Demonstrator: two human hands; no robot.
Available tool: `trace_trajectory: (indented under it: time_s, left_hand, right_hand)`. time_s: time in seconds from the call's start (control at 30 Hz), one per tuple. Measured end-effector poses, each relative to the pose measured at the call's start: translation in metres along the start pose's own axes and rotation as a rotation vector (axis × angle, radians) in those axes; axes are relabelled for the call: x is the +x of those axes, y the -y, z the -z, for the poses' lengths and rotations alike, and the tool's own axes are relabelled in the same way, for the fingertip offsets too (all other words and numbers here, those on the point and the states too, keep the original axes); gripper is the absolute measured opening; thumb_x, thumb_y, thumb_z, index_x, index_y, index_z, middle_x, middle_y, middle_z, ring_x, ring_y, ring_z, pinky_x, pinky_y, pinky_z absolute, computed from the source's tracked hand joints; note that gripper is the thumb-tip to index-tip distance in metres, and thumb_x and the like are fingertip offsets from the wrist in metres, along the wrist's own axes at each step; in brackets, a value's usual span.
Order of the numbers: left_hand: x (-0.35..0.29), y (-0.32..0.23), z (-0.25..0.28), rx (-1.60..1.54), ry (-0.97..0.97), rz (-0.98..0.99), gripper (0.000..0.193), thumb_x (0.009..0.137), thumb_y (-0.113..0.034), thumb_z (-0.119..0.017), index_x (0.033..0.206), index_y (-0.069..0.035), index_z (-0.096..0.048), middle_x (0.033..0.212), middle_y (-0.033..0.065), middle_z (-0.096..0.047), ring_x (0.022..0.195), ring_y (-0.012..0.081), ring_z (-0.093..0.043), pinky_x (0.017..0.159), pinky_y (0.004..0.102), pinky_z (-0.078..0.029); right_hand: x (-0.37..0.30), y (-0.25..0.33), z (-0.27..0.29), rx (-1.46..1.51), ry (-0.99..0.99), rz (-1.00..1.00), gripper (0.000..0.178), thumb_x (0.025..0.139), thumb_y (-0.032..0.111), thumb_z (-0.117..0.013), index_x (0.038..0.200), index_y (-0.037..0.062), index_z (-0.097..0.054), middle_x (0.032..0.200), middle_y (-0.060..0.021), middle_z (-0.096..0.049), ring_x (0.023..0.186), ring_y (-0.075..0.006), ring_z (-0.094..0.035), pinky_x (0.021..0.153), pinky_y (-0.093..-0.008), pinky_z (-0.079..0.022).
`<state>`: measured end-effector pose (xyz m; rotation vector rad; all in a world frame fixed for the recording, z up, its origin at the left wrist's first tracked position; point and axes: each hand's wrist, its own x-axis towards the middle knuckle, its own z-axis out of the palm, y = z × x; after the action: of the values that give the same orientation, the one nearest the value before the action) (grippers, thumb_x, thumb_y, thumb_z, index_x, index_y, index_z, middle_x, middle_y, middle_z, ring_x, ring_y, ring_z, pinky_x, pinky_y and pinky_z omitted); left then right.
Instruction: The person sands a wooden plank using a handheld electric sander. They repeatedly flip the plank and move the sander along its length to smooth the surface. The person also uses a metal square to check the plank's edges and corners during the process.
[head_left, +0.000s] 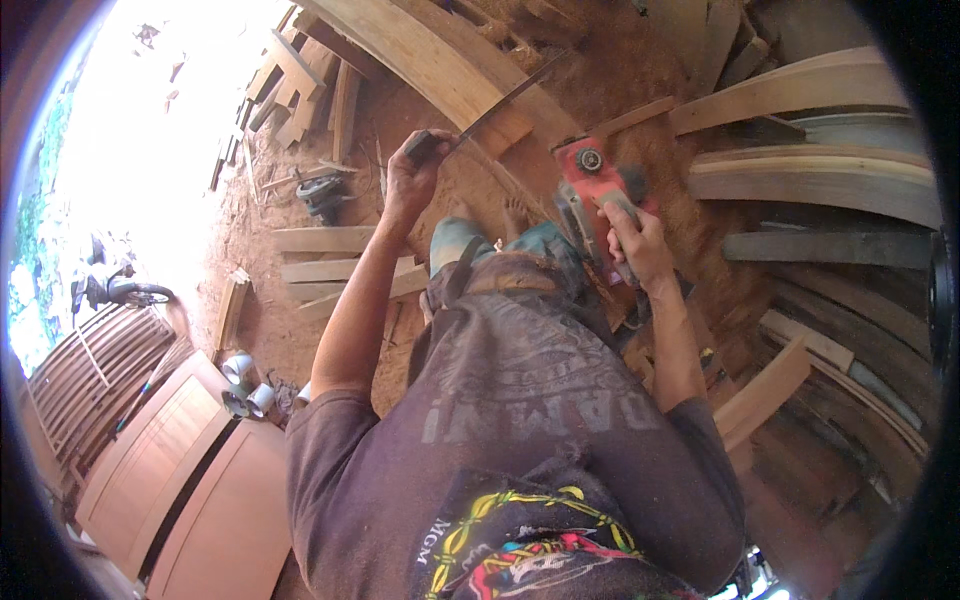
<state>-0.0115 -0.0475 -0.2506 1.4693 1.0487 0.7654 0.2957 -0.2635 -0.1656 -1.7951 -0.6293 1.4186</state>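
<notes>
My left hand (412, 175) is closed round the dark, blocky handle of a long, thin-bladed tool (510, 98). Its narrow dark blade slants up and to the right across a long wooden board (440, 70); whether it touches the wood I cannot tell. On the right, my right hand (640, 240) grips the rear handle of a red electric hand planer (598, 182), which has a black knob at its front. The planer is beside the board's near end, above the sawdust-covered ground.
Curved wooden pieces (810, 175) are stacked along the right. Short planks (325, 240) and a dark power tool (322, 195) lie to the left. Two door-like panels (165, 440) and white cylindrical containers (238, 368) stand at lower left, with a motorcycle (115, 285) beyond.
</notes>
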Motion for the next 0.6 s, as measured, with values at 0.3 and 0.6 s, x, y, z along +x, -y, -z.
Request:
trace_trajectory:
  time_s: [0.3, 0.6]
  left_hand:
    - [-0.006, -0.007, -0.004, -0.203, -0.094, 0.059, 0.016, 0.105, -0.011, -0.07, 0.118, -0.003, -0.075, 0.113, 0.0052, -0.079, 0.108, 0.0146, -0.07, 0.1, 0.0312, -0.052]
    - [-0.096, 0.017, 0.073, -0.469, -0.684, 0.303, 0.026, 0.107, -0.012, -0.068, 0.13, 0.0, -0.069, 0.124, 0.01, -0.076, 0.116, 0.0183, -0.07, 0.107, 0.0343, -0.051]
  right_hand:
    - [-0.007, 0.063, -0.038, -0.435, -0.014, 0.091, 0.052, 0.103, 0.05, -0.064, 0.1, -0.0007, -0.075, 0.079, -0.0132, -0.071, 0.075, -0.0243, -0.069, 0.068, -0.0379, -0.052]
    - [0.083, 0.104, -0.106, -0.36, 0.126, 0.208, 0.049, 0.105, 0.047, -0.06, 0.092, 0.0031, -0.074, 0.066, 0.003, -0.058, 0.058, -0.0068, -0.056, 0.053, -0.0274, -0.043]
